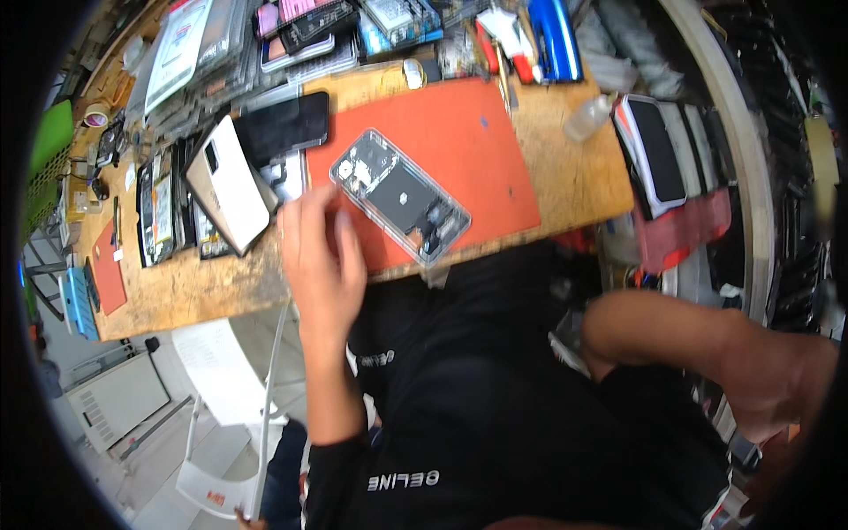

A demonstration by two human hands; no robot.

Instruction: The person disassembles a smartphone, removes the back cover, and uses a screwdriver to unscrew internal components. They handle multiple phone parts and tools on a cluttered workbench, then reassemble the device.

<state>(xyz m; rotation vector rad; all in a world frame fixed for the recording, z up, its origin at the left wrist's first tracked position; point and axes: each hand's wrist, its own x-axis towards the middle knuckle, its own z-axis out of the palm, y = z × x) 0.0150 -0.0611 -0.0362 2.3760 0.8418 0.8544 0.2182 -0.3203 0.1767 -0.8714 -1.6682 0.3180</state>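
1 clear-edged phone, dark inner parts showing, lies slanted on red mat, centre of frame. Left hand, left of centre: fingers loosely parted, gripping nothing, just beside phone; contact unclear. Right hand, right edge, blurred: cannot tell whether open or closed. Black phone, upper left; translucent bottle, upper right.

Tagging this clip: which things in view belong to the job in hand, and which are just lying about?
Likely in the job:
- phone with exposed internals
- red mat under it
- left hand beside the phone, contact unclear

Likely just lying about:
- white panel
- dark phone
- small clear bottle
- shiny blue object
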